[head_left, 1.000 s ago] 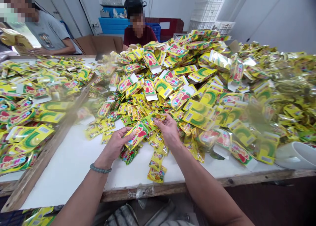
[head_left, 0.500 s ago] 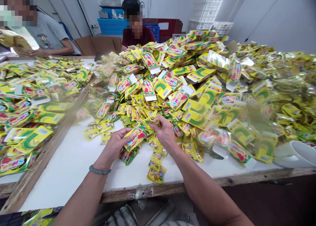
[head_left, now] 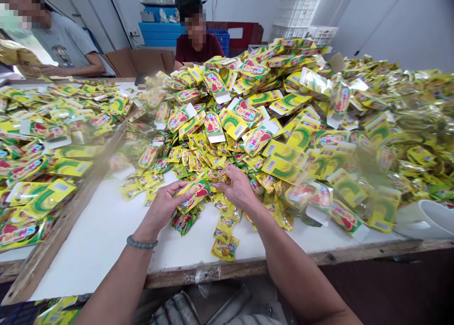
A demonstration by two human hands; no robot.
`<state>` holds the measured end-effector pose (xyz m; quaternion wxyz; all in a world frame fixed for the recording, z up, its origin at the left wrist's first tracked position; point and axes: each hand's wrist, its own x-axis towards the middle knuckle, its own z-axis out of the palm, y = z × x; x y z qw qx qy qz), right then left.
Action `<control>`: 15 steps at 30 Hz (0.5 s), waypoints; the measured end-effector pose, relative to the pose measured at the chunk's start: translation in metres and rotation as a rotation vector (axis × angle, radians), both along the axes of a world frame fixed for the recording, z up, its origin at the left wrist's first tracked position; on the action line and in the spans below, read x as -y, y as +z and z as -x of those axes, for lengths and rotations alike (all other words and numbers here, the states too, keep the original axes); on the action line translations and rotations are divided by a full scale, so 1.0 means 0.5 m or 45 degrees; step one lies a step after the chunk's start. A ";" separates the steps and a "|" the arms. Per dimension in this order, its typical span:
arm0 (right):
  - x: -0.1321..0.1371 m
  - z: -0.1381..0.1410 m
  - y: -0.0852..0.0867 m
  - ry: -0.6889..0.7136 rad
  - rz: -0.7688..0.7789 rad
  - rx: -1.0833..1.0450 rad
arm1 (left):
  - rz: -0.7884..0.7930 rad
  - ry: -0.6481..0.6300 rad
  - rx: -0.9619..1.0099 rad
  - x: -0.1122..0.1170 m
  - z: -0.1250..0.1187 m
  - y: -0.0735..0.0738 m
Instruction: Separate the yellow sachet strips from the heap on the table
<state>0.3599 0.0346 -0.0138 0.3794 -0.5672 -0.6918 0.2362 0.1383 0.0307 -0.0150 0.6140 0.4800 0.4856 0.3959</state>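
My left hand [head_left: 166, 204], a beaded bracelet at its wrist, grips a small yellow-green candy box [head_left: 196, 193] with red-and-white lettering, thumb on top. The box is tilted over the table, its right end facing my other hand. Close to that end, my right hand [head_left: 236, 187] is closed in a pinch; what lies between its fingertips is hard to make out against the yellow packets behind. Small yellow candy sachets [head_left: 223, 230] lie below my right hand. A green sachet [head_left: 183, 222] rests beneath the held box.
Boxes with open flaps [head_left: 248, 112] are heaped ahead, with loose sachets at their foot. A wooden divider [head_left: 67, 225] separates more boxes [head_left: 31, 173] on the left. A white round container [head_left: 425, 219] lies at the right edge. Two people [head_left: 198, 50] [head_left: 71, 46] sit beyond.
My right hand's fingertips have shifted slightly down and left, nearer the box's end. The yellow sachet visible in them before is now mostly hidden. My left hand keeps the box almost still.
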 end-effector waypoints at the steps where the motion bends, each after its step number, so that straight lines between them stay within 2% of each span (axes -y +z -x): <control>1: 0.001 0.001 0.000 -0.013 -0.001 0.051 | -0.021 -0.028 -0.047 -0.001 0.002 0.000; 5: 0.007 0.005 0.006 -0.017 -0.010 0.183 | -0.104 -0.109 -0.212 -0.003 0.004 -0.001; 10: 0.011 0.014 0.006 0.163 0.109 0.170 | -0.152 -0.229 -0.325 -0.002 0.002 -0.003; 12: 0.009 0.018 0.001 0.132 0.112 0.120 | -0.116 -0.250 -0.298 0.000 0.001 -0.003; 15: 0.007 0.027 -0.008 0.047 0.031 0.033 | 0.051 -0.232 -0.106 0.003 0.001 -0.001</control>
